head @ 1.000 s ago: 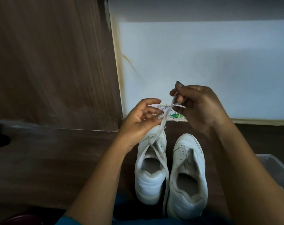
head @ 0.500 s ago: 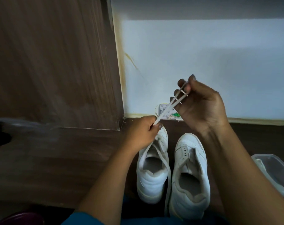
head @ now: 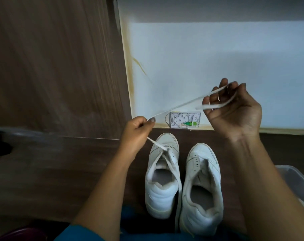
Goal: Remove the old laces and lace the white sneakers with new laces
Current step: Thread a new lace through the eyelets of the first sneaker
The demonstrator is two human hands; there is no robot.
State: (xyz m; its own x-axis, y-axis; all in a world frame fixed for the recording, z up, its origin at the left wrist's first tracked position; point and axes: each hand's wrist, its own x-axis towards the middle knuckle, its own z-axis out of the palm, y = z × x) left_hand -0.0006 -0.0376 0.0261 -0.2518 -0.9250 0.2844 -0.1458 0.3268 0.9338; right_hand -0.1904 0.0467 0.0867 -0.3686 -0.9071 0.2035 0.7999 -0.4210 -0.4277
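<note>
1. White flat lace (head: 182, 105) runs taut from the left hand (head: 137, 131) up to the right hand (head: 234, 112), above two white sneakers on a dark wooden floor (head: 43, 171).
2. Left hand's thumb and forefinger pinch the lace just above the left sneaker (head: 160, 197), where it enters the eyelets (head: 173, 154) near the toe.
3. Right hand's fingers are half curled, the lace looped round them, its free end poking out past the palm.
4. Right sneaker (head: 201, 153) shows bare eyelets (whether the lace in hand is old or new, I cannot tell).
5. By its look the lace is light, limp and a little slick, so it goes straight only under tension; I would pinch it near the stiff tip for threading, or close to the eyelet for pulling.
6. Another stretch of it trails down between the shoes toward the heels.
</note>
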